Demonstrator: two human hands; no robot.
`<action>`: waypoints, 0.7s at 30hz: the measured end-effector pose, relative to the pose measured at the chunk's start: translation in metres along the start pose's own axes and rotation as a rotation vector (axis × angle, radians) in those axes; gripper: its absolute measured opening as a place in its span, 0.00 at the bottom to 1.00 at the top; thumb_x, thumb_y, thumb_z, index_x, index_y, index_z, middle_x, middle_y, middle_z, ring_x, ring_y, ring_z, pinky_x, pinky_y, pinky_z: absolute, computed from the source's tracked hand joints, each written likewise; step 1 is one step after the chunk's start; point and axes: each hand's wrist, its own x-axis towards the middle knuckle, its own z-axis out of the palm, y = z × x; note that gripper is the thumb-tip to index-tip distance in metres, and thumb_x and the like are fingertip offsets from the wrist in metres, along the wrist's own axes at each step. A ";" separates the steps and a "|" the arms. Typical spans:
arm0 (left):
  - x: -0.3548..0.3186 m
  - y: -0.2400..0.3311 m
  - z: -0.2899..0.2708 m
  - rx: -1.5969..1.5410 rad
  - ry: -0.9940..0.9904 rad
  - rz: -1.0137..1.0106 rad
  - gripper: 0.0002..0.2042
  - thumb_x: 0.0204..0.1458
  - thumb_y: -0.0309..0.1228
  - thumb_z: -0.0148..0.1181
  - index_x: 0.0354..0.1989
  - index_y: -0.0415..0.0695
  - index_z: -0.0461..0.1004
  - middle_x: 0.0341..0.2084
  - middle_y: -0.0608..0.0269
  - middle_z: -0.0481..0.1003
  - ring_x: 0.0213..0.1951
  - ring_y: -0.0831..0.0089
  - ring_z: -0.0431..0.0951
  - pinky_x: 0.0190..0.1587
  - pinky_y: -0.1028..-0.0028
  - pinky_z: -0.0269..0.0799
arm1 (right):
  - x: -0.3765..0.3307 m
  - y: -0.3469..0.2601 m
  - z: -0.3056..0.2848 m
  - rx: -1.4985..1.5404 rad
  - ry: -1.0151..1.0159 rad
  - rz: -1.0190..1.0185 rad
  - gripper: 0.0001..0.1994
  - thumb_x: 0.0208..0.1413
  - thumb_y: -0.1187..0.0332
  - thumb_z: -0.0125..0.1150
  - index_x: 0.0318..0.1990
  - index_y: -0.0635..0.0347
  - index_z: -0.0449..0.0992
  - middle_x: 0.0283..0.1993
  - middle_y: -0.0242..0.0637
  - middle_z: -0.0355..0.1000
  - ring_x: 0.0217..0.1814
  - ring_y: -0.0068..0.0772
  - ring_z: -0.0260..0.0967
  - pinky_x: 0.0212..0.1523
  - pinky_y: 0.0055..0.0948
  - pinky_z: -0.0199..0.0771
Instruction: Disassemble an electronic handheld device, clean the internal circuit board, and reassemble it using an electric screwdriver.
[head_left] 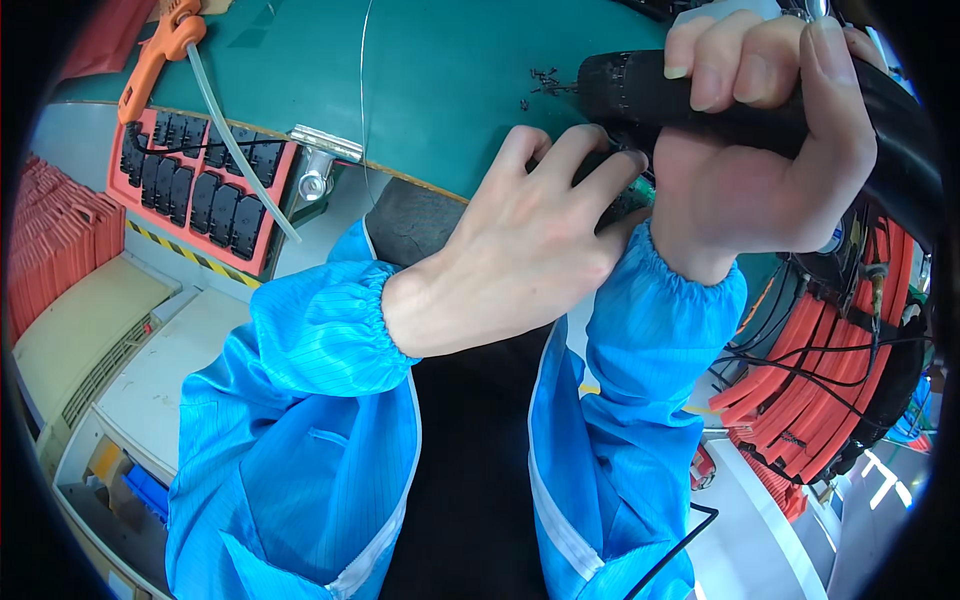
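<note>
Your right hand [762,190] gripped the black power screwdriver [640,95], aimed at small dark screws [546,80]; steady alignment seemed wise. Your left hand [540,225] curled, its hold unclear.

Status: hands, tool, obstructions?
Right hand gripping black screwdriver; left hand curled close by, grip hidden. Driver tip at small dark screws on green worktop. Nothing seen blocking it.

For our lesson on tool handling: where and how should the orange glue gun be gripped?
The glue gun is probably best taken by its slim handle, from the near left: the handle slants that way, while the pale rod sticks out rightward.
</note>
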 end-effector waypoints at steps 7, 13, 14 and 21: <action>-0.001 -0.003 0.000 0.007 -0.016 0.002 0.14 0.44 0.30 0.68 0.42 0.44 0.87 0.54 0.55 0.74 0.57 0.55 0.72 0.51 0.59 0.65 | 0.001 -0.003 -0.025 0.251 -0.252 -0.013 0.14 0.63 0.61 0.61 0.46 0.64 0.72 0.22 0.28 0.65 0.18 0.23 0.62 0.26 0.26 0.71; 0.000 0.000 0.001 -0.021 -0.004 -0.009 0.15 0.46 0.33 0.73 0.45 0.51 0.87 0.58 0.58 0.74 0.59 0.55 0.71 0.52 0.59 0.65 | 0.008 -0.026 -0.079 0.456 -0.460 -0.031 0.11 0.59 0.62 0.65 0.42 0.56 0.72 0.24 0.27 0.69 0.22 0.22 0.68 0.31 0.26 0.73; 0.000 0.000 -0.002 -0.044 -0.018 -0.027 0.16 0.46 0.34 0.74 0.46 0.53 0.87 0.59 0.59 0.74 0.60 0.55 0.71 0.52 0.59 0.65 | 0.014 -0.029 -0.094 0.494 -0.498 -0.032 0.11 0.59 0.62 0.66 0.41 0.55 0.72 0.24 0.27 0.69 0.22 0.22 0.69 0.32 0.26 0.74; 0.002 -0.001 -0.006 -0.072 -0.074 -0.034 0.21 0.45 0.36 0.78 0.51 0.56 0.86 0.62 0.61 0.72 0.62 0.55 0.70 0.53 0.58 0.65 | 0.004 -0.047 -0.143 0.448 -0.595 -0.079 0.14 0.59 0.61 0.67 0.47 0.54 0.71 0.25 0.28 0.71 0.24 0.22 0.71 0.34 0.25 0.74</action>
